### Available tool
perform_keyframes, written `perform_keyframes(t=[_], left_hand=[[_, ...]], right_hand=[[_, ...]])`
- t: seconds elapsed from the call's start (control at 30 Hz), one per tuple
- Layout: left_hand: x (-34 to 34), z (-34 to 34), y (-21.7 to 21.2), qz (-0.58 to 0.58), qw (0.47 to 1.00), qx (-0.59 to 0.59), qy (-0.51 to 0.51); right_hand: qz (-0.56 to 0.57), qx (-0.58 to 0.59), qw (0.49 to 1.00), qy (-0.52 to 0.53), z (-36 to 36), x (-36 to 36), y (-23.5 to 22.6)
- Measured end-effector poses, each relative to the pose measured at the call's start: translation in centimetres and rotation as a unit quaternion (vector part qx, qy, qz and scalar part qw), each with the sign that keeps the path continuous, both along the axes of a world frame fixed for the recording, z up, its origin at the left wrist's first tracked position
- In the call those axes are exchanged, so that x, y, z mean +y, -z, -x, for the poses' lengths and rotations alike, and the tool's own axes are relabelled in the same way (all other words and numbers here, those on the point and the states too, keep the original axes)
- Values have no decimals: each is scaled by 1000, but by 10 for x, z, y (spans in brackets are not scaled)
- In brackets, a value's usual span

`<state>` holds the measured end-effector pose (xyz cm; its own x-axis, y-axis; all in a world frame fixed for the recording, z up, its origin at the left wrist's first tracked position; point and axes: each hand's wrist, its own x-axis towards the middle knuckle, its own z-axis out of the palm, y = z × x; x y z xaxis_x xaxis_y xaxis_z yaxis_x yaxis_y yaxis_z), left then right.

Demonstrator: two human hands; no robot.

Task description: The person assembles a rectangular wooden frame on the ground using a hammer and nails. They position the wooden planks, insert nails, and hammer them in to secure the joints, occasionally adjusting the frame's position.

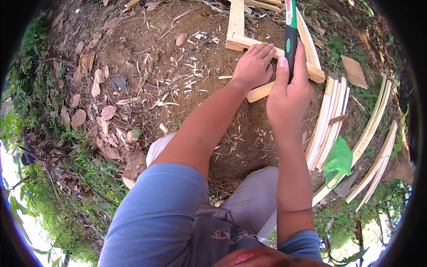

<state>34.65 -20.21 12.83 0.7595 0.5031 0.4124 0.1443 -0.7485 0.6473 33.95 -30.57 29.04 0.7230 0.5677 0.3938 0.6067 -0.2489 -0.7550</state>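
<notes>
My right hand (291, 86) is wrapped round the black grip of a tool with a green and black handle (291, 42). The tool points away from me, and its far end is cut off by the top of the picture. My left hand (253, 66) holds down a pale wooden strip (242, 41), with the fingers over it and the thumb on the near side. That strip lies across the end of a wooden board (236, 20) and runs right, behind the tool. A shorter wooden block (260, 92) lies under it, nearer me.
Several curved wooden strips (327, 127) lie in a bundle at the right, with more strips (371, 118) beyond. A green plastic bag (339, 158) rests among them. A flat brown piece (354, 72) lies farther off. Wood chips (191, 80) and dry leaves (78, 119) cover the soil.
</notes>
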Motion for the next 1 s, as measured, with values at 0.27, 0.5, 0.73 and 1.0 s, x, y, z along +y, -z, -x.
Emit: perform_keyframes(t=[0.27, 0.5, 0.73, 1.0], left_hand=[[5, -6, 10, -86, 996, 35, -10], [1, -9, 15, -94, 995, -19, 1], [-1, 3, -11, 26, 1000, 5, 6], [3, -8, 12, -67, 997, 28, 14]], right_hand=[[120, -4, 992, -38, -5, -9, 6], [227, 2, 972, -59, -4, -8, 29], [-20, -14, 1000, 14, 8, -1, -20], [132, 24, 991, -19, -3, -14, 14]])
